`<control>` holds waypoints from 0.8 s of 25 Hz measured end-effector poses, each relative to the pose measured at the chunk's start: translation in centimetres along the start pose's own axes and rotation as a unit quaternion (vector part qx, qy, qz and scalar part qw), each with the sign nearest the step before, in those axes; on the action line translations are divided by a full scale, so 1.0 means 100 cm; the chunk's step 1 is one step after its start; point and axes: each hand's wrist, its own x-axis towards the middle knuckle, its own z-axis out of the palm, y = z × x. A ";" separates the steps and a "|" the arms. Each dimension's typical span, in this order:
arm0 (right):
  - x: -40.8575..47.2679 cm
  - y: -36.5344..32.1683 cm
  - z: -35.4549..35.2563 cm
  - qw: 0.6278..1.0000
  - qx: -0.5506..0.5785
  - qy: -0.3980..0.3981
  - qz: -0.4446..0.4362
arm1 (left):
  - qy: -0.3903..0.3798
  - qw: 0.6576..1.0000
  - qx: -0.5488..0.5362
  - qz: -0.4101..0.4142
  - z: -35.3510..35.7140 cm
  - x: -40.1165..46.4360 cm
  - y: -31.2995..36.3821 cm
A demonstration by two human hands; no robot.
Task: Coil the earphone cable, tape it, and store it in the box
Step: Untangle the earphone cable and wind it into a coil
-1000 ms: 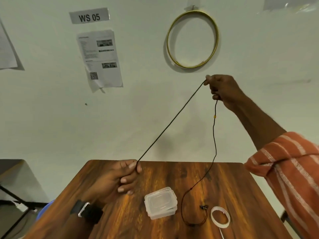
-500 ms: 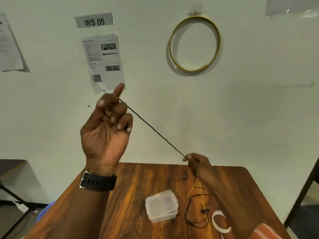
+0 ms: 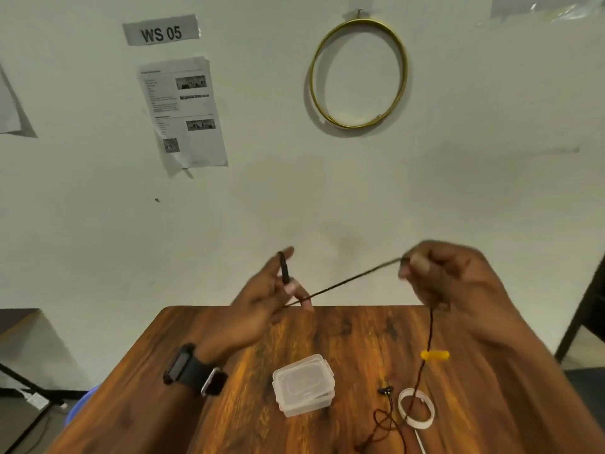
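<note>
A thin dark earphone cable (image 3: 347, 281) runs taut between my two hands above the wooden table (image 3: 229, 404). My left hand (image 3: 262, 309) holds one end, with cable wrapped over its fingers. My right hand (image 3: 448, 273) pinches the cable higher up to the right. From there the cable drops past a yellow piece (image 3: 433, 354) to the table, where the earbuds (image 3: 385, 390) and loose loops lie. A clear plastic box (image 3: 303, 385), lid on, stands at the table's middle. A white tape roll (image 3: 416, 408) lies to its right, with the cable crossing it.
A gold hoop (image 3: 358, 73), a printed sheet (image 3: 183, 113) and a "WS 05" label (image 3: 161, 30) hang on the wall behind. A dark chair or frame (image 3: 586, 306) stands at the right edge. Black stand legs (image 3: 29, 398) are on the floor at left.
My left hand has dropped from head height to just above the table's far edge. My right hand has risen and moved right, keeping the cable taut. The yellow piece now hangs in the air.
</note>
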 end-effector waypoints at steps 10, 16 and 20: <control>0.027 0.104 0.062 0.995 -0.003 -0.025 0.097 | -0.074 0.849 -0.508 0.127 0.020 0.003 0.073; -0.024 0.081 0.054 0.983 0.004 -0.153 0.103 | 0.216 0.971 0.098 0.033 -0.029 0.052 0.024; 0.016 0.050 0.026 0.996 -0.001 -0.069 0.056 | -0.047 0.995 0.048 -0.067 0.011 0.012 -0.023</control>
